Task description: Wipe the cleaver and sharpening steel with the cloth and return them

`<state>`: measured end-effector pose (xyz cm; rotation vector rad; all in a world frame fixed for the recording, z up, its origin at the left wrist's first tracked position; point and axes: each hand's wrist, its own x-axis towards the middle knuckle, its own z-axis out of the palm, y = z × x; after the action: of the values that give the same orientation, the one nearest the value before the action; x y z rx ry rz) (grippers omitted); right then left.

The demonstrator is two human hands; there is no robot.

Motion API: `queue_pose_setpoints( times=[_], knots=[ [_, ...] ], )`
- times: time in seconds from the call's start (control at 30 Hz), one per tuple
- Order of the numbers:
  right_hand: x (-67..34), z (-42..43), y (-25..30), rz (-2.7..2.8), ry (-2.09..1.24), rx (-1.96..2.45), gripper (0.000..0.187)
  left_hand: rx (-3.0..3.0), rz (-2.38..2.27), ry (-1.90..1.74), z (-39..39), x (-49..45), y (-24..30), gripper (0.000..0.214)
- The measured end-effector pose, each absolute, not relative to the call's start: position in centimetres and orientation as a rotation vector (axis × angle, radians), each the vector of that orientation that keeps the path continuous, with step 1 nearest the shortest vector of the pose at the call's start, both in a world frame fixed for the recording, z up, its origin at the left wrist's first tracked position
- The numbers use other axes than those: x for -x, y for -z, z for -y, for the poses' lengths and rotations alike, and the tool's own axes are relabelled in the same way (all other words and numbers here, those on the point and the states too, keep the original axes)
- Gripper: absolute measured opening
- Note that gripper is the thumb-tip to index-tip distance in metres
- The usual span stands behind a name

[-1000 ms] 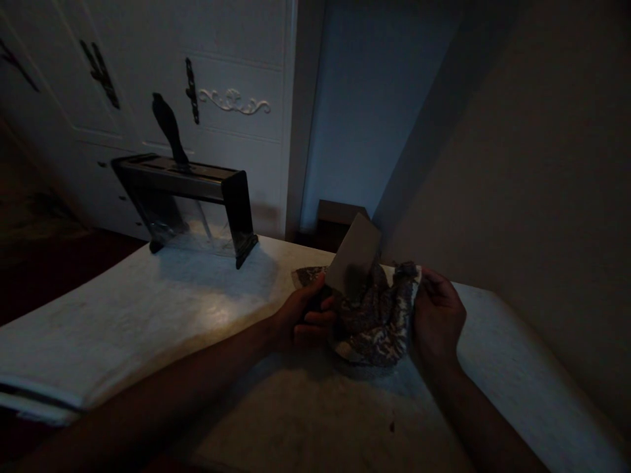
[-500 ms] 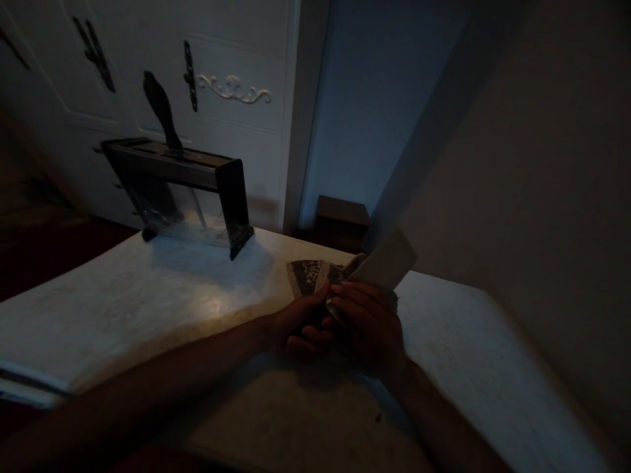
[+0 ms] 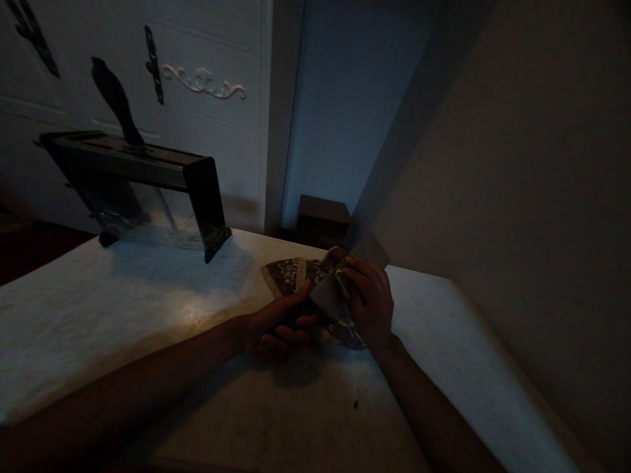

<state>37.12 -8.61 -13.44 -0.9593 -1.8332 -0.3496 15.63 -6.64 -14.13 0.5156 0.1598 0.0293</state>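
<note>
My left hand [image 3: 279, 328] is closed around the dark handle of a broad cleaver [image 3: 331, 294], its blade pointing up and to the right. My right hand [image 3: 369, 302] presses a patterned cloth [image 3: 288, 274] against the blade, fingers folded over it. Part of the cloth lies on the pale table [image 3: 148, 309] beside the hands. The room is dim and the blade's far end is mostly hidden by the right hand.
A dark knife block [image 3: 133, 177] with a clear front stands at the table's back left, one black knife handle [image 3: 113, 98] sticking up from it. White cabinet doors [image 3: 207, 79] lie behind. A small dark box [image 3: 323, 213] sits past the table's far edge.
My right hand moved from holding the cloth's right side to pressing it onto the blade. The blade tilted lower and to the right. The view has shifted right.
</note>
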Motion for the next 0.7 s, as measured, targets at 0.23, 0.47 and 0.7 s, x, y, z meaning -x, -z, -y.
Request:
queue_pose_setpoints(
  times=[0.23, 0.47, 0.7],
  knots=[
    [-40.6, 7.0, 13.8, 1.552, 0.368, 1.106, 0.025, -0.498, -0.175, 0.025, 6.5, -15.4, 13.8, 0.052],
    [-41.7, 6.2, 14.3, 1.136, -0.067, 1.212, 0.024, -0.538, -0.16, -0.002, 6.4, -15.3, 14.3, 0.048],
    [-41.0, 6.4, 14.4, 0.863, -0.49, 1.084, 0.03, -0.562, -0.195, -0.027, 6.6, -15.3, 14.5, 0.054]
  ],
)
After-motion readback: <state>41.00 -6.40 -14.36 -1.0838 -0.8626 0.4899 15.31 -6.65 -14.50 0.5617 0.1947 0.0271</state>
